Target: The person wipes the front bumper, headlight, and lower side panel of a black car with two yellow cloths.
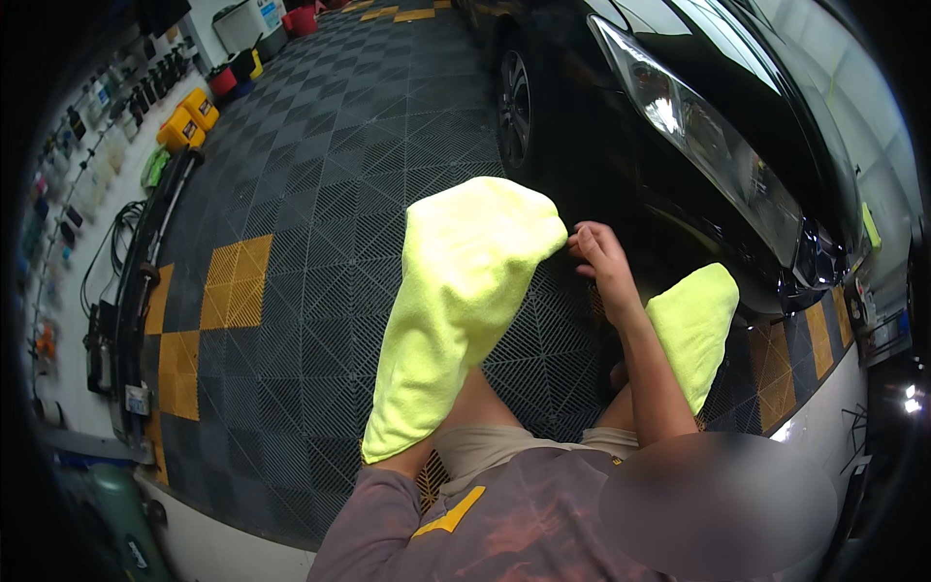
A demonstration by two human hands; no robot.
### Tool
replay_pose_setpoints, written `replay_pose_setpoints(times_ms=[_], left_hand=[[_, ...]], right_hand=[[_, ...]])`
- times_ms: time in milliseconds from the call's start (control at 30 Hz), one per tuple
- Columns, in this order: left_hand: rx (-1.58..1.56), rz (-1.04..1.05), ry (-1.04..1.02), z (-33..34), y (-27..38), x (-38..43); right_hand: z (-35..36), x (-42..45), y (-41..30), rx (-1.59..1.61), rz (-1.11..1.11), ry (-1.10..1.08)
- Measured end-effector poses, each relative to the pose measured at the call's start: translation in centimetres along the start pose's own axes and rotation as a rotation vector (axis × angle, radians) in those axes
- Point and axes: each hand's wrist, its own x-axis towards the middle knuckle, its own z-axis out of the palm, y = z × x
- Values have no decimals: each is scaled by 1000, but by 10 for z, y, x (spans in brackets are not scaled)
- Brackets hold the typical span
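Observation:
A bright yellow-green microfiber towel (465, 291) is draped over my left forearm and hides my left hand completely. Its rounded far end is held out over the floor in front of me. Just right of that end is my right hand (602, 265), thumb and fingers apart and loosely curled. The fingertips come very close to the towel's edge; whether they touch it I cannot tell. Beyond my right forearm shows a second yellow-green towel (694, 320), and what it rests on is hidden. Ahead on the right stands a black car with its headlight (691, 124) facing me.
Dark ribbed floor tiles (349, 291) with yellow ones (236, 284) surround me. A front wheel (515, 109) is ahead. Along the left wall are bottles on racks (94, 160), yellow jugs (188, 120), and a coiled cable (120, 240). A green cylinder (127, 516) stands behind left.

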Motion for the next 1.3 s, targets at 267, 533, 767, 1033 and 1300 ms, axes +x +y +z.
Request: replay_pose_setpoints(times_ms=[267,533,767,1033,1300], left_hand=[[53,-148,-73,-24,-4,-53],[162,-38,-83,-55,65,-86],[45,152,-279,-47,135,-111],[743,627,187,45,145,-145],[909,1162,466,74,187,-122]], right_hand=[[11,4,-15,815,167,-457],[-22,0,-70,276,-213,-200],[-40,2,-91,284,-208,-11],[-64,5,-90,540,-92,-134],[-60,5,-145,507,-315,-123]])
